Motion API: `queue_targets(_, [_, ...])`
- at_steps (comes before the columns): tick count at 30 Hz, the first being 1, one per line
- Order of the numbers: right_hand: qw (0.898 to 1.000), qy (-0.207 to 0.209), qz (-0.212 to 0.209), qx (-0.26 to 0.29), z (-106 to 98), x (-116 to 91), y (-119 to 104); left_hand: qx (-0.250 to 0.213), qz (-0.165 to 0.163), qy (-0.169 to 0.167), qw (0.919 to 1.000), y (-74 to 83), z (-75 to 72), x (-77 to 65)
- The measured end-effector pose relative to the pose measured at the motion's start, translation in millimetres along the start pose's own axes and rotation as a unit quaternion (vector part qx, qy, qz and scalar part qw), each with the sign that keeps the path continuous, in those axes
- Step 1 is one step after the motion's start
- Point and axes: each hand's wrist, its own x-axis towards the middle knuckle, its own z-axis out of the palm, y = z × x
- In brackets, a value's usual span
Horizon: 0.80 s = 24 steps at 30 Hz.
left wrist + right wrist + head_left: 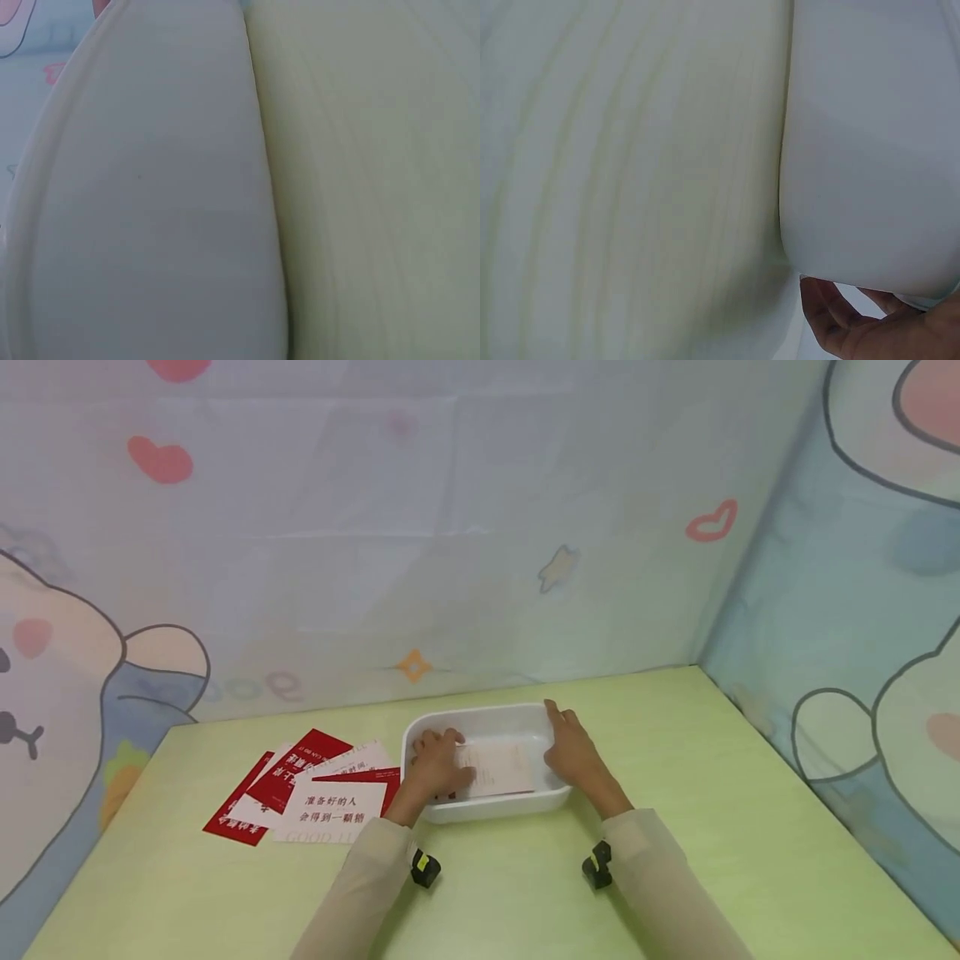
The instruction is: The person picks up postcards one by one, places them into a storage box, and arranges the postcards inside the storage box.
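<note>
A white plastic tray (pixel 487 812) with raised walls stands on the table, and a pale printed card (pixel 498 768) lies inside it. My left hand (pixel 437 766) reaches into the tray's left end, thumb toward the pale card; a bit of red shows beneath the hand. Whether its fingers pinch anything is hidden. My right hand (pixel 576 750) grips the right end of the tray, with its thumb inside the wall and its fingers outside. The right wrist view shows curled fingers (pixel 832 311) against that end. The left wrist view shows mostly the tray's outer wall (pixel 157 187).
Left of the tray, several red and white cards lie fanned out and overlapping, a white card (pixel 330 810) on top. The pale green table (pixel 675 752) ends at a cartoon-printed backdrop (pixel 480 527) at the back and sides.
</note>
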Motion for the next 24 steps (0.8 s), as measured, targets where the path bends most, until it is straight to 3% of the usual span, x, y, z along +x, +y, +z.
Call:
queue_targets(10, [1.0,-0.018,0.007,0.015,-5.0,-1.7,1.1,-0.032,0.013,0.026,0.9991,0.5,3.9,1.9])
queue_targets(15, [1.0,-0.016,0.005,0.019,-4.5,-2.6,2.4,-0.053,0.051,0.041,0.9964,-0.2,2.7,2.4])
queue_targets(24, [0.999,-0.014,0.004,0.031,-1.9,0.3,4.1,-0.086,0.08,0.03,0.9926,-2.3,0.0,7.6])
